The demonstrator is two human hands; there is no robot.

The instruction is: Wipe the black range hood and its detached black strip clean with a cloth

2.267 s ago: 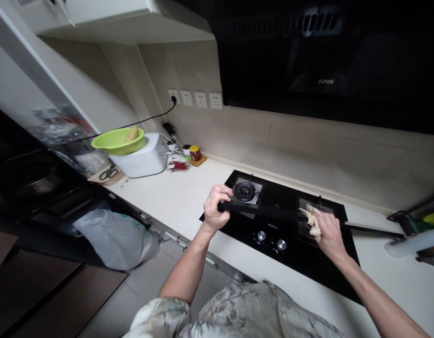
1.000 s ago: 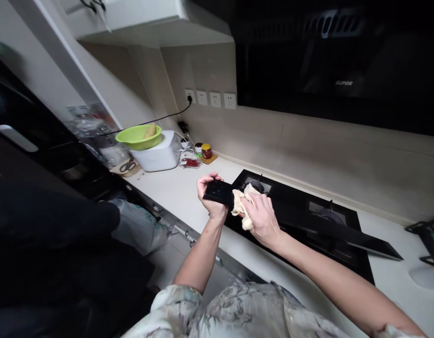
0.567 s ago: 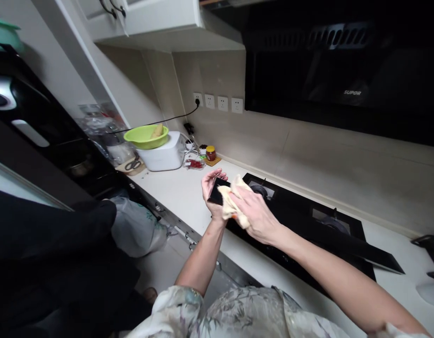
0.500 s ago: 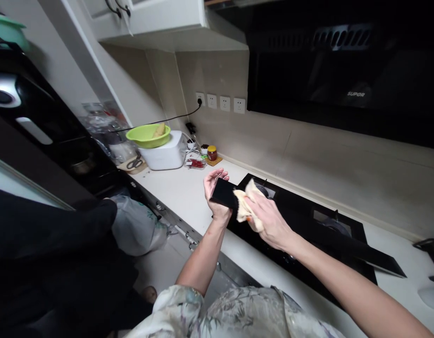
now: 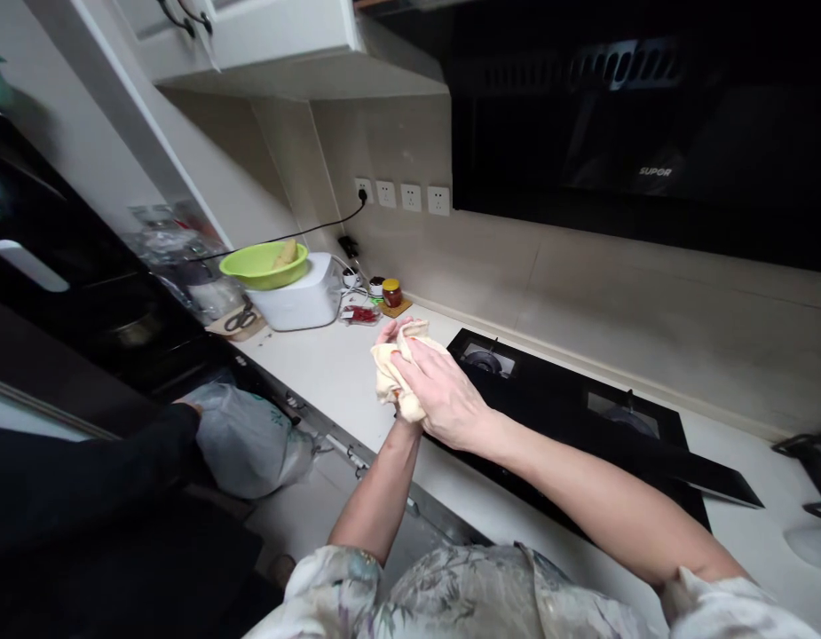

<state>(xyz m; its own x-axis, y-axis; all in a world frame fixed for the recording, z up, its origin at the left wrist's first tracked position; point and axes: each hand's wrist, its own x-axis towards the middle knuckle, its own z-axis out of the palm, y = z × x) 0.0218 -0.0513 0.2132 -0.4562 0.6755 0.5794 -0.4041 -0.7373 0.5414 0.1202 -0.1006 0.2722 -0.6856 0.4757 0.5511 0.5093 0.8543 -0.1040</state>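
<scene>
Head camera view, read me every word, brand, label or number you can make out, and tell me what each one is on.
"SUPOR": pale letters on the black range hood above the cooktop.
The red-filled jar by the wall: any label is too small to read.
Nothing else is legible.

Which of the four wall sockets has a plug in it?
The leftmost socket, nearest the corner. A black cord runs down from it toward the green bowl; the other three sockets have nothing plugged in.

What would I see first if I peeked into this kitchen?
Two hands meet in the middle: the right hand presses a pale cloth over the left hand, above the black stove. At the left back, a bright green bowl sits on a white appliance.
</scene>
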